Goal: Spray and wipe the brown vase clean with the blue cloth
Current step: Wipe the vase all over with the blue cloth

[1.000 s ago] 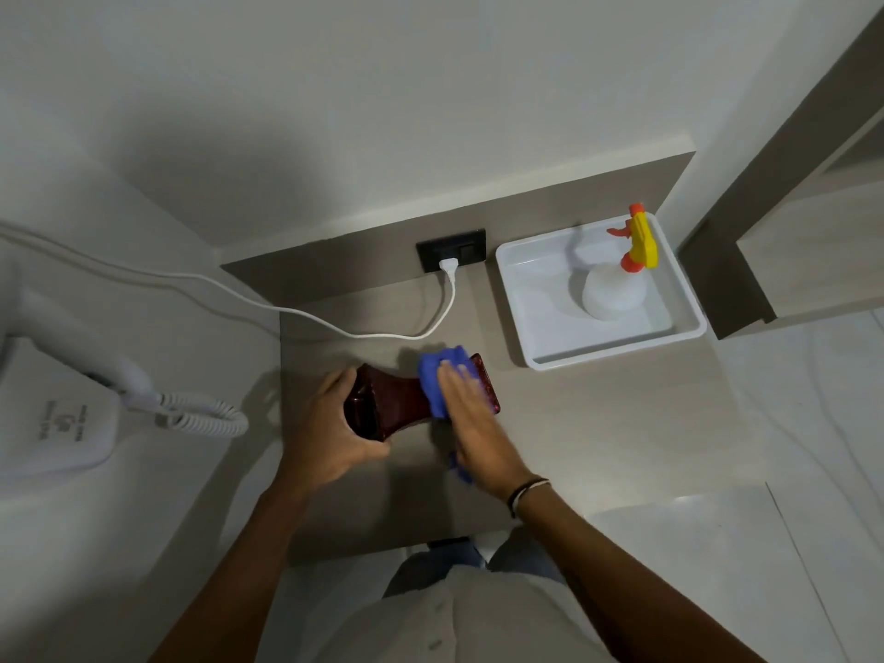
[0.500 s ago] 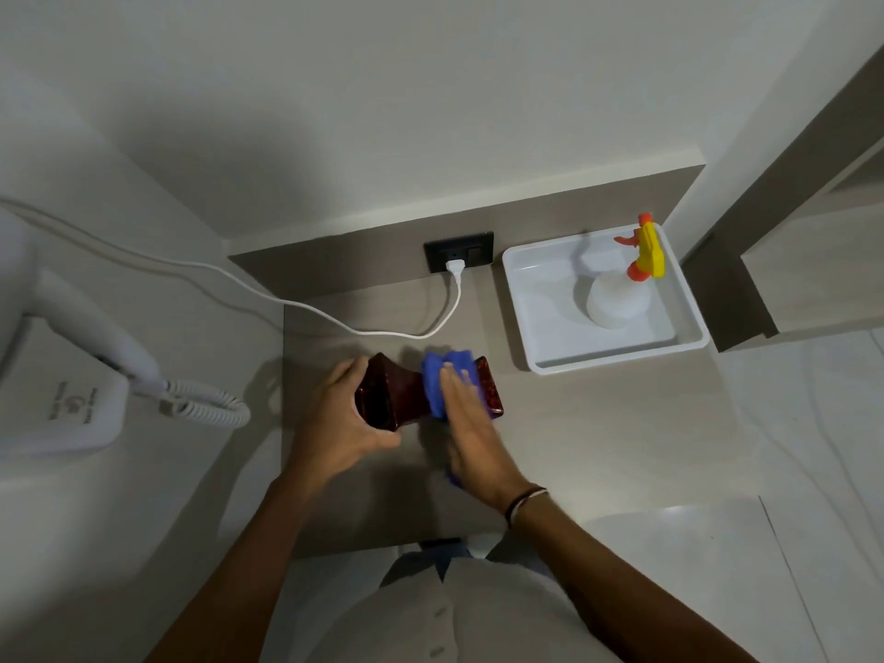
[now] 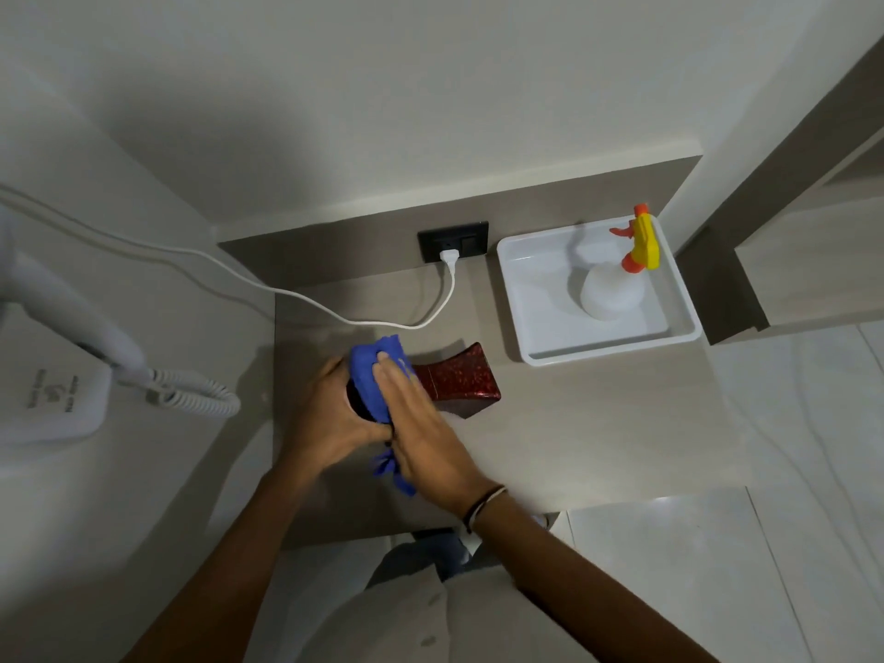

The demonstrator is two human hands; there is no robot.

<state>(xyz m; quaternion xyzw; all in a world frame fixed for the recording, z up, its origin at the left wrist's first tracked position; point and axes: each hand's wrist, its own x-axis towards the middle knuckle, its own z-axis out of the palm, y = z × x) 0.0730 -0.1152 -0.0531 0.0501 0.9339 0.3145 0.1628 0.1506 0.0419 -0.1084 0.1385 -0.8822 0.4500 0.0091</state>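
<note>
Left hand (image 3: 330,418) is clasping the brown vase (image 3: 459,385) lying sideways; right hand (image 3: 421,433), fingers flat, is pressing the blue cloth (image 3: 375,375) beside that clasp.

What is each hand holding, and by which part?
The left hand grips the vase at its left end. The right hand presses the cloth flat against the vase there; whether it grips the cloth cannot be told.

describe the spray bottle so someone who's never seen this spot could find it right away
Start at the black wall socket at the back of the wooden counter and look right to the white tray in the corner. The spray bottle stands inside it, towards the back right. Its pale white body carries a yellow and orange trigger head, the only bright warm colours here.
</note>
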